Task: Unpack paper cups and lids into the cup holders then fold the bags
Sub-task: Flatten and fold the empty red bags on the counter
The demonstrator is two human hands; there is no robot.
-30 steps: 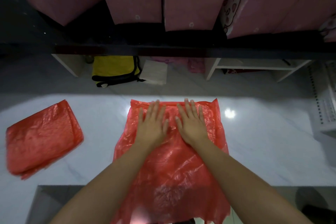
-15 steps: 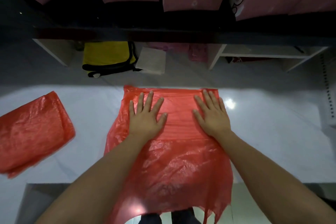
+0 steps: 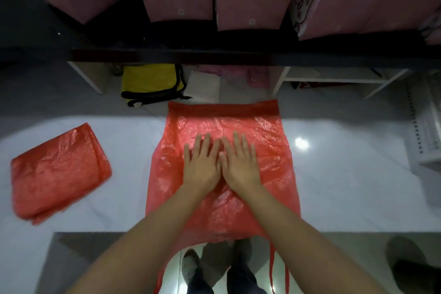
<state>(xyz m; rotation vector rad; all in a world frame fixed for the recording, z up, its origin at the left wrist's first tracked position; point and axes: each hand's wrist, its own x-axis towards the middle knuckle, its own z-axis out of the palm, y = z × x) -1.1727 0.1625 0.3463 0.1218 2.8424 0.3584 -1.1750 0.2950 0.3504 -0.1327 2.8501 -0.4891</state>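
Both hands, left hand [image 3: 202, 167] and right hand [image 3: 241, 166], flat on red bag [image 3: 222, 212].

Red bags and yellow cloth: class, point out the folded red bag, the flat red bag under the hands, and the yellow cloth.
folded red bag [image 3: 59, 172], head view, middle of its top face.
flat red bag [image 3: 224, 122], head view, bare far part beyond the fingers.
yellow cloth [image 3: 150, 80], head view, middle of its yellow surface.

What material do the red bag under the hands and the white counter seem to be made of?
The red bag looks like thin plastic film: slightly see-through, crinkled, with glossy highlights. Both hands, left and right, press it flat. The white counter seems to be polished stone or a glossy laminate: it mirrors a lamp and shows faint grey veins.
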